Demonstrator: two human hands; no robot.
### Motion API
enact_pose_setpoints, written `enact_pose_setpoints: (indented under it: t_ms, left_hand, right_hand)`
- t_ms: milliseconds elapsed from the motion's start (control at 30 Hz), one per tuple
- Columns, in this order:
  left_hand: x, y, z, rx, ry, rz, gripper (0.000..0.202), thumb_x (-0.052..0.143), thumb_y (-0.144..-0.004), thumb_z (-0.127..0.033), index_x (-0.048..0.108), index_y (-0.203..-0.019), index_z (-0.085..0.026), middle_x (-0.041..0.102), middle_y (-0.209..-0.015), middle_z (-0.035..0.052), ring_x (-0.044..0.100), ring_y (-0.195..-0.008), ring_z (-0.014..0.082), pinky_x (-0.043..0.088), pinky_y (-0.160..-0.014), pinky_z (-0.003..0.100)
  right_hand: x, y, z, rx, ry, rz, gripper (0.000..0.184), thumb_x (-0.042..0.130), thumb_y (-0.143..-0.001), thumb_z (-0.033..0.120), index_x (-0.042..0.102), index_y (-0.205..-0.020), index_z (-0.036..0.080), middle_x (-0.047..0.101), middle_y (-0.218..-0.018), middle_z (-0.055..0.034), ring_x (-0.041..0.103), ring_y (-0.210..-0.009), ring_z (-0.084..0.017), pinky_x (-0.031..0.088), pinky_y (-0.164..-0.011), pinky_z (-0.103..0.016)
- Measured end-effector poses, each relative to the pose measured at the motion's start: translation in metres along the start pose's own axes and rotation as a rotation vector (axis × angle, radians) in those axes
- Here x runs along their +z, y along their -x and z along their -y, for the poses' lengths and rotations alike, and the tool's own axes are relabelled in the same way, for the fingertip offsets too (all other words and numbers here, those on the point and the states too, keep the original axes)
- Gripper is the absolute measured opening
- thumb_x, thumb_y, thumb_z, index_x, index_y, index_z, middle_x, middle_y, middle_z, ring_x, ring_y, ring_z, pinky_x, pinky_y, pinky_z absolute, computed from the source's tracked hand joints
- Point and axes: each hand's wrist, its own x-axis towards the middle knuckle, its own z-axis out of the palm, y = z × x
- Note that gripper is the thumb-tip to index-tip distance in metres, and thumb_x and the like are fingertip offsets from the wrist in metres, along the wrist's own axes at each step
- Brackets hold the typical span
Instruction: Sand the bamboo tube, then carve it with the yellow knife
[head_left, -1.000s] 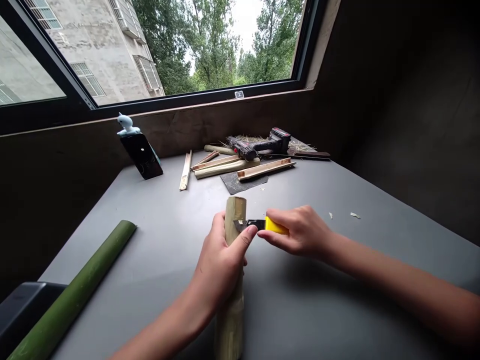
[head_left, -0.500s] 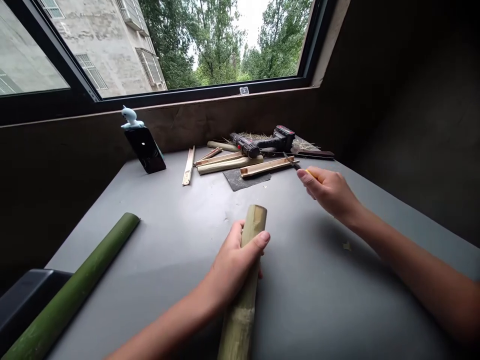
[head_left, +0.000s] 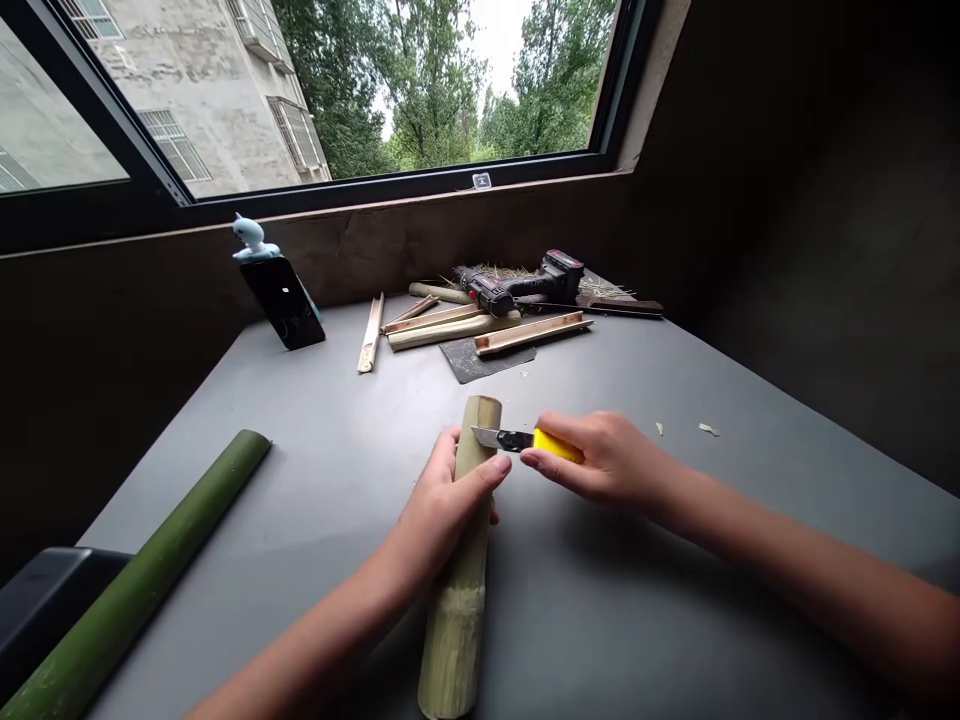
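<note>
My left hand (head_left: 448, 495) is closed around a pale, peeled bamboo piece (head_left: 459, 610), its thumb lying across the upper part. The bamboo points away from me, tilted over the table, with a joint ring in its lower half. In my right hand (head_left: 600, 460) is a utility knife (head_left: 556, 446) with a yellow handle and black front. Its blade lies over the bamboo's far end, just beyond my left thumb; whether it cuts in, I cannot tell.
A green bamboo length (head_left: 161, 560) lies on the left, by a black object (head_left: 60, 600). Toward the back are split bamboo pieces (head_left: 532, 333), a cordless drill (head_left: 517, 285) and a dark sheet (head_left: 487, 362). A phone (head_left: 283, 302) leans upright. Shavings (head_left: 708, 429) lie at right.
My right hand has brought the knife from the far right in to the bamboo's upper end. The bamboo and my left hand have shifted slightly left in view.
</note>
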Motion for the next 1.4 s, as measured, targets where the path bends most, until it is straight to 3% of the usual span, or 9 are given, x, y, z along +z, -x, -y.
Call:
enact_pose_setpoints:
  t_ms: [267, 500, 800, 933, 1067, 1167, 1267, 1400]
  left_hand:
    - [0.001, 0.004, 0.001, 0.033, -0.076, -0.042, 0.050, 0.064, -0.087, -0.057, 0.041, -0.120, -0.028, 0.055, -0.077, -0.0049, 0.055, -0.056, 0.0113, 0.046, -0.055, 0.023]
    - [0.007, 0.008, -0.001, 0.097, -0.133, -0.095, 0.040, 0.064, -0.088, -0.056, 0.044, -0.106, -0.027, 0.052, -0.075, -0.0064, 0.052, -0.054, 0.0099, 0.045, -0.049, 0.020]
    - [0.008, 0.004, -0.001, 0.131, -0.173, -0.138, 0.038, 0.059, -0.089, -0.061, 0.045, -0.102, -0.027, 0.051, -0.076, -0.0070, 0.054, -0.057, 0.0126, 0.049, -0.049, 0.024]
    - [0.009, 0.009, -0.006, 0.149, -0.216, -0.150, 0.038, 0.061, -0.089, -0.058, 0.045, -0.107, -0.029, 0.053, -0.078, -0.0065, 0.055, -0.059, 0.0135, 0.048, -0.051, 0.025]
    - [0.010, 0.016, -0.008, 0.246, -0.296, -0.114, 0.035, 0.062, -0.090, -0.054, 0.047, -0.110, -0.030, 0.056, -0.087, -0.0050, 0.057, -0.069, 0.0145, 0.048, -0.060, 0.027]
    - [0.007, 0.016, -0.008, 0.314, -0.270, -0.127, 0.031, 0.053, -0.095, -0.056, 0.047, -0.108, -0.029, 0.054, -0.081, -0.0045, 0.055, -0.066, 0.0147, 0.045, -0.058, 0.028]
    - [-0.001, 0.012, -0.008, 0.422, -0.231, -0.204, 0.029, 0.047, -0.098, -0.056, 0.046, -0.111, -0.030, 0.053, -0.083, -0.0036, 0.053, -0.067, 0.0150, 0.045, -0.059, 0.029]
    - [-0.015, 0.007, -0.014, 0.659, -0.187, -0.369, 0.038, 0.063, -0.091, -0.049, 0.041, -0.115, -0.030, 0.053, -0.094, -0.0016, 0.055, -0.078, 0.0162, 0.047, -0.067, 0.029]
  right_hand:
    - [0.001, 0.009, 0.012, -0.056, 0.021, 0.054, 0.038, 0.044, -0.092, 0.055, 0.041, -0.075, 0.022, 0.046, -0.057, 0.0048, 0.036, -0.050, -0.009, 0.020, -0.053, -0.025]
    - [-0.005, 0.008, 0.012, -0.048, 0.036, 0.039, 0.041, 0.042, -0.093, 0.057, 0.040, -0.072, 0.021, 0.041, -0.054, 0.0056, 0.033, -0.048, -0.009, 0.019, -0.051, -0.025]
    - [-0.002, 0.001, 0.011, 0.044, 0.051, -0.136, 0.049, 0.047, -0.087, 0.063, 0.039, -0.065, 0.020, 0.039, -0.049, 0.0045, 0.027, -0.045, -0.009, 0.017, -0.050, -0.025]
    - [-0.016, -0.016, -0.019, 0.186, 0.010, -0.257, 0.051, 0.048, -0.085, 0.066, 0.041, -0.063, 0.021, 0.038, -0.047, 0.0040, 0.030, -0.044, -0.010, 0.018, -0.050, -0.026]
    - [-0.049, -0.022, -0.075, 0.418, -0.067, -0.524, 0.049, 0.046, -0.089, 0.064, 0.042, -0.065, 0.022, 0.038, -0.049, 0.0033, 0.031, -0.046, -0.011, 0.020, -0.048, -0.026]
    - [-0.062, -0.020, -0.099, 0.480, -0.219, -0.574, 0.043, 0.051, -0.088, 0.062, 0.047, -0.074, 0.022, 0.044, -0.054, 0.0031, 0.038, -0.045, -0.011, 0.026, -0.045, -0.025]
    - [-0.050, -0.024, -0.097, 0.446, -0.428, -0.494, 0.032, 0.056, -0.086, 0.053, 0.048, -0.083, 0.022, 0.046, -0.062, 0.0039, 0.041, -0.043, -0.010, 0.029, -0.040, -0.024]
    - [-0.016, -0.031, -0.074, 0.340, -0.664, -0.344, 0.023, 0.054, -0.085, 0.044, 0.051, -0.092, 0.022, 0.045, -0.065, 0.0045, 0.043, -0.045, -0.009, 0.035, -0.041, -0.023]
